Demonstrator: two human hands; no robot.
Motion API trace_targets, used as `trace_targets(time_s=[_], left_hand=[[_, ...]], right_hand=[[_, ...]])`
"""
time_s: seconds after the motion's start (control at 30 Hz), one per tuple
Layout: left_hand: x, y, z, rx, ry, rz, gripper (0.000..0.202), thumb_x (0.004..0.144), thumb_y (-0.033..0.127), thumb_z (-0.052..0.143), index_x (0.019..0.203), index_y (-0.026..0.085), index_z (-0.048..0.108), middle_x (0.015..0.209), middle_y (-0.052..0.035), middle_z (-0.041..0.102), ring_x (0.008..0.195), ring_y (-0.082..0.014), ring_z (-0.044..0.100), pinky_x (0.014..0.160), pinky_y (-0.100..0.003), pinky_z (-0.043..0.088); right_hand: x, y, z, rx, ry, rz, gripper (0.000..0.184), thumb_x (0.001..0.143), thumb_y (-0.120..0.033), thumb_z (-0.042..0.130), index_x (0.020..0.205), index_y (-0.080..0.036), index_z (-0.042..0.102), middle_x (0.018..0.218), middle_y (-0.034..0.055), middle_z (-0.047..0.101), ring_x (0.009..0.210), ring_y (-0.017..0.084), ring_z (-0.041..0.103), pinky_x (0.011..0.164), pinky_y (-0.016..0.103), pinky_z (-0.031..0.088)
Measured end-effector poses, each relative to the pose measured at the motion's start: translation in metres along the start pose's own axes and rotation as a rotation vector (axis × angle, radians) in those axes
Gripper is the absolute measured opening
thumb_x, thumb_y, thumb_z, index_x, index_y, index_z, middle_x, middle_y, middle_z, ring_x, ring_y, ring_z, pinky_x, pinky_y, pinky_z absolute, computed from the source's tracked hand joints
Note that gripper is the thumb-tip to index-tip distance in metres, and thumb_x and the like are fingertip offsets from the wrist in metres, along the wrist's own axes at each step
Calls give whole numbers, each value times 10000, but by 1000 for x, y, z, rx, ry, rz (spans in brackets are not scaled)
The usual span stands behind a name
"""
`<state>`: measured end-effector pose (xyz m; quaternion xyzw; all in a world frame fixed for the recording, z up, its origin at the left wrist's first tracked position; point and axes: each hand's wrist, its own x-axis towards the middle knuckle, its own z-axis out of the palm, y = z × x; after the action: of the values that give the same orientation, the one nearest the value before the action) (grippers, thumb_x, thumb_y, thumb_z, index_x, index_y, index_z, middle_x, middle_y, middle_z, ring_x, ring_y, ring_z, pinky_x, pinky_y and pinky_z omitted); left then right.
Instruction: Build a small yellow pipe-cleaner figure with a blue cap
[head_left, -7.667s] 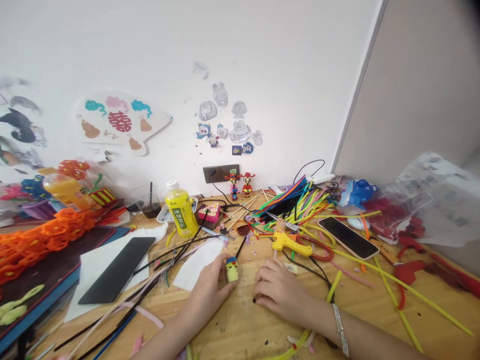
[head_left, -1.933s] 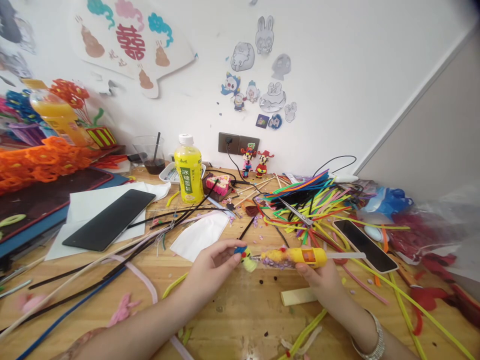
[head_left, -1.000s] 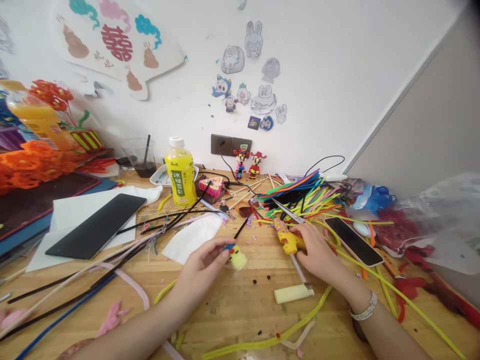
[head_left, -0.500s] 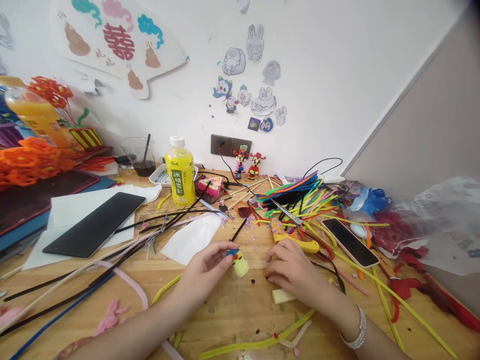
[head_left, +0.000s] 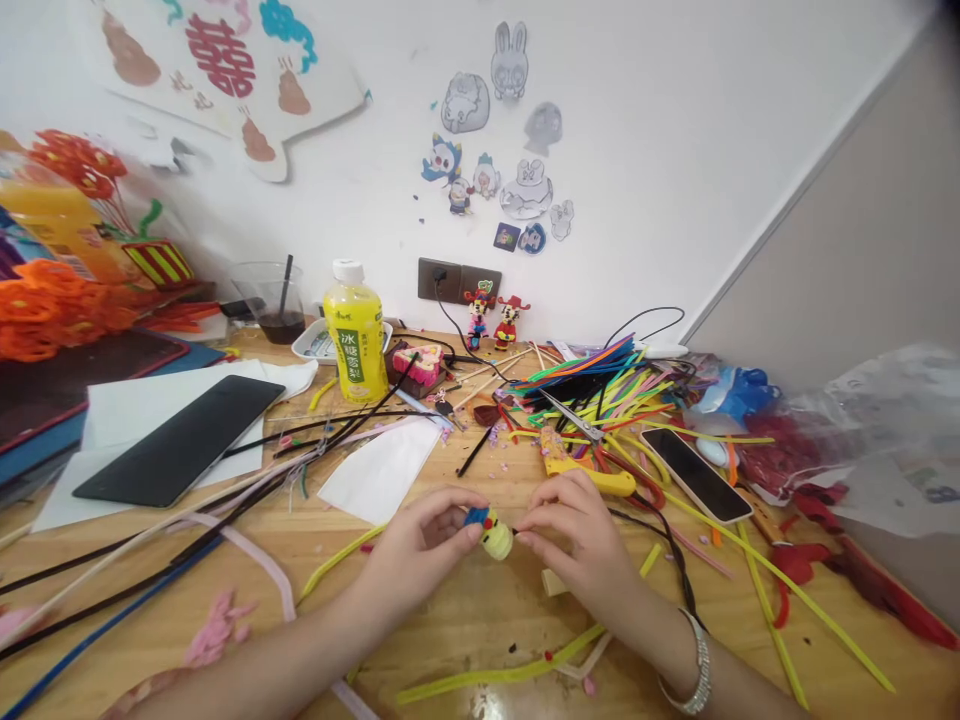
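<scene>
A yellow drink bottle (head_left: 355, 345) stands beyond my left grip (head_left: 424, 537), which is clamped on the small blue-and-yellow figure (head_left: 496, 540) above the desk (head_left: 439, 625). Just beside it, my right grip (head_left: 576, 535) pinches a tiny black piece (head_left: 515, 532). Farther right lies a phone (head_left: 696, 474).

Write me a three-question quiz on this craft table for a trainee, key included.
1. Multiple choice. What does the left hand hold?
A) the scissors
B) a small yellow-and-blue figure
C) the drink bottle

2. True or false. The yellow glue gun lies on the table, not in the right hand.

3. Count. How many little hatted dolls stand near the wall socket?

Key: 1. B; 2. True; 3. Two.
</scene>
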<state>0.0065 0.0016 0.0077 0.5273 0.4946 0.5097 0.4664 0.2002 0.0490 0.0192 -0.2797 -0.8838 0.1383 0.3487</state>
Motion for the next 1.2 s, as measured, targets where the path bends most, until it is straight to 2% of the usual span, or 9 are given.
trace_targets(time_s=[0.57, 0.93, 1.2], left_hand=[[-4, 0, 4, 109, -54, 125, 173, 702, 224, 603, 861, 163, 636, 827, -40, 609, 729, -160, 572, 676, -278, 478], [-4, 1, 3, 123, -57, 123, 167, 705, 224, 592, 856, 170, 638, 835, -43, 618, 748, -164, 575, 683, -273, 482], [-4, -1, 3, 119, -59, 125, 177, 708, 239, 597, 867, 167, 631, 840, -47, 605, 757, -169, 572, 682, -280, 480]], right_hand=[[1, -3, 6, 55, 3, 45, 39, 745, -179, 674, 747, -205, 644, 777, 7, 571, 787, 177, 473, 707, 332, 376], [0, -2, 5, 85, -20, 32, 37, 779, -255, 641, 780, -219, 646, 800, 10, 568, 804, 177, 480, 718, 328, 386], [0, -2, 5, 84, -11, 8, 43, 801, -240, 614, 776, -213, 636, 785, 11, 569, 788, 174, 477, 709, 326, 385]])
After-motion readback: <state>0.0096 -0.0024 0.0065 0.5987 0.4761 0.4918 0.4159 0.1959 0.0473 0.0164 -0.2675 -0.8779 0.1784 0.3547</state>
